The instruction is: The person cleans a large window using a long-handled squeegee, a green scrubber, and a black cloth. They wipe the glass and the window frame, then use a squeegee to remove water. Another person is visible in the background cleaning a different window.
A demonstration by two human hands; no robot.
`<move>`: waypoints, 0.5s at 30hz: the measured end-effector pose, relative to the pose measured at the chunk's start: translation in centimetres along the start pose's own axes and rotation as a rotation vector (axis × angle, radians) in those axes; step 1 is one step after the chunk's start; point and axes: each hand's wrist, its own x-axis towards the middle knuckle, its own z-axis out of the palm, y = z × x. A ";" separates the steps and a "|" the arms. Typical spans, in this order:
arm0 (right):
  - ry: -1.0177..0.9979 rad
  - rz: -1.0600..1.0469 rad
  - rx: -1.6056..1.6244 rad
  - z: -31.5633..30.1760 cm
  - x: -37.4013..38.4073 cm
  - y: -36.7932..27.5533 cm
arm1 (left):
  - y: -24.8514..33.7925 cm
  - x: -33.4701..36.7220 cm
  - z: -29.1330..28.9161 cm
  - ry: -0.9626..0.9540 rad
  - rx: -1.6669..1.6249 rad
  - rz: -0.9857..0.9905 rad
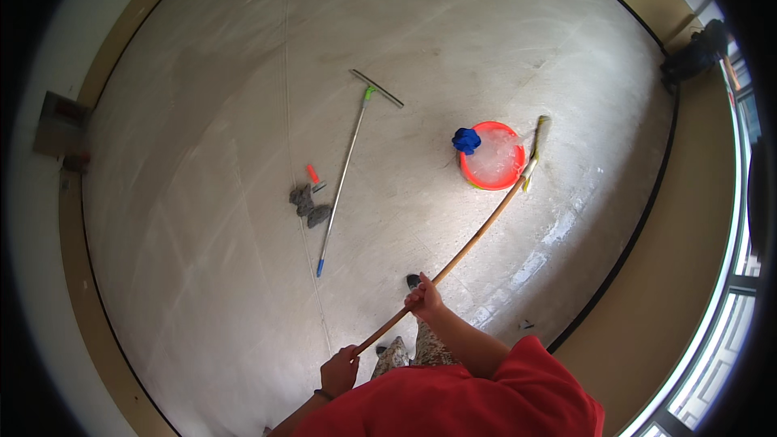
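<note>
Holding whitish suds (497,159): red bucket (487,186) beside wooden-handled mop (466,250)

From my remote post I see a large indoor room: wide grey floor (202,235), beige lower wall (680,275), dark skirting (647,212), bright window (716,352) at right. Its exact use, I cannot tell.

A scuffed, streaky grey floor (202,251) is spreading across the view. A thin black strip (675,117) is running along its edge, beige walls (672,291) are rising around it, and a bright window (719,348) is lining the right side.
</note>
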 end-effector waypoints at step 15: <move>0.057 0.014 -0.339 -0.3 12.1 -7.4 | 0.6 4.9 2.3 -0.027 -0.011 0.159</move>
